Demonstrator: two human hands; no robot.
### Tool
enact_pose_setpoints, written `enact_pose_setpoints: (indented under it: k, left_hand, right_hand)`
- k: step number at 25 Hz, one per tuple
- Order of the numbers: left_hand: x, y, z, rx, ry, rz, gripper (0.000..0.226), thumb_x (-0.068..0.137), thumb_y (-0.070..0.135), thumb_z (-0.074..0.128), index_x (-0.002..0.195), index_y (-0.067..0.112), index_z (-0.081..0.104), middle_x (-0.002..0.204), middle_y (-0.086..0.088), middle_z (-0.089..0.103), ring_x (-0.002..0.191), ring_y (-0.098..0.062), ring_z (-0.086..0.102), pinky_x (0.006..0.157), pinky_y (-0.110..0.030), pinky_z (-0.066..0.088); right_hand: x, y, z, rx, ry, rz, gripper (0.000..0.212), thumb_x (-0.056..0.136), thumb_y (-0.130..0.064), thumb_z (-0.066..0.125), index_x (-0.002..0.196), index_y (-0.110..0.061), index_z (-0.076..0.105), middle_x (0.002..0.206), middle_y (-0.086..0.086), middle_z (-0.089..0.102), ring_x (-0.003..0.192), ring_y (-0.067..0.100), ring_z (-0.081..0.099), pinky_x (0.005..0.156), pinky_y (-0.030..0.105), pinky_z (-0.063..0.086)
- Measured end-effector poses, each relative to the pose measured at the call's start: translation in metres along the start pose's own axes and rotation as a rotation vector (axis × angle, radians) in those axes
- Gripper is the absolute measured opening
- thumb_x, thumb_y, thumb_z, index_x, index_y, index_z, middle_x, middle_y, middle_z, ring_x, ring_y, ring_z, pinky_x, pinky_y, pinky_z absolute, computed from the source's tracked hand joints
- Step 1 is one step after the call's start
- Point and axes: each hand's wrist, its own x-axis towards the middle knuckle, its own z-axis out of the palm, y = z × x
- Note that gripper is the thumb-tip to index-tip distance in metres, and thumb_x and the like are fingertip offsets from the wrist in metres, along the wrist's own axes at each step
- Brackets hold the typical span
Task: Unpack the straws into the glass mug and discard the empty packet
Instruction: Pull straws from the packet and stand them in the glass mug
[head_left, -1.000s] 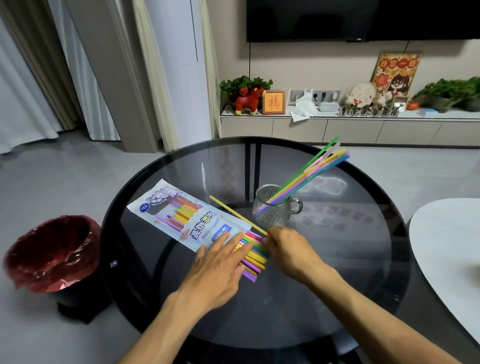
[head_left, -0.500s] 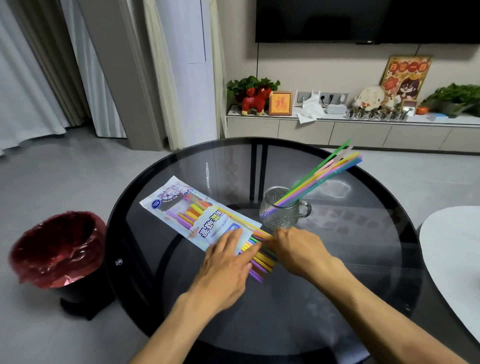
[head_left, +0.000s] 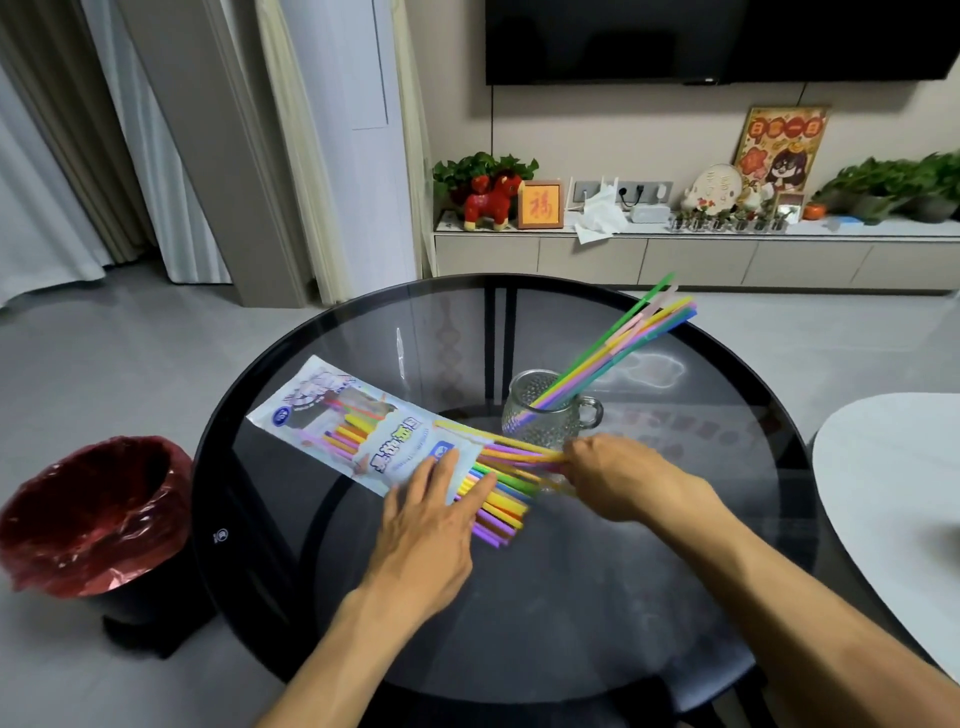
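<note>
We press our left hand (head_left: 434, 512), open and flat, on the mouth end of the straw packet (head_left: 371, 434), which lies on the round glass table (head_left: 597, 597) at about ten o'clock from the table's centre. Our right hand (head_left: 621, 475) pinches a few yellow and pink straws (head_left: 511, 451) sticking out of the packet. The glass mug (head_left: 543, 410) stands at twelve o'clock, just beyond the right hand, with a bundle of straws (head_left: 631, 335) leaning toward two o'clock. A red-lined bin (head_left: 91, 517) sits on the floor at nine o'clock.
</note>
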Motion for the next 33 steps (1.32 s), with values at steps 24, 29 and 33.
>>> enact_pose_setpoints:
  k: [24,29,33]
  left_hand:
    - [0.020,0.027,-0.057,-0.178,0.534,0.221,0.043,0.078,-0.002,0.050,0.118,0.015,0.051,0.101,-0.005,0.066,0.094,-0.029,0.063,0.089,-0.030,0.041]
    - [0.022,0.042,-0.100,-0.855,0.434,0.031,0.005,0.095,0.021,0.041,0.097,0.025,0.043,0.079,0.009,0.059,0.076,-0.016,0.058,0.067,-0.031,0.048]
    - [0.021,0.040,-0.086,-1.312,0.216,0.105,0.012,0.095,0.010,0.041,0.098,0.014,0.052,0.081,0.005,0.063,0.079,-0.013,0.062,0.078,-0.026,0.052]
  right_hand:
    - [-0.057,0.020,-0.071,1.231,-0.499,-0.298,0.076,0.086,-0.067,0.036,0.103,0.001,0.065,0.059,0.014,0.054,0.054,0.025,0.056,0.063,0.035,0.048]
    - [-0.051,0.036,-0.081,1.695,-0.053,-0.120,0.061,0.094,-0.052,0.035,0.089,-0.004,0.072,0.066,0.016,0.065,0.055,0.028,0.062,0.058,0.034,0.052]
    - [-0.043,0.015,-0.062,1.486,0.128,-0.155,0.022,0.095,-0.012,0.054,0.113,-0.004,0.065,0.106,0.014,0.074,0.090,0.029,0.072,0.082,0.038,0.058]
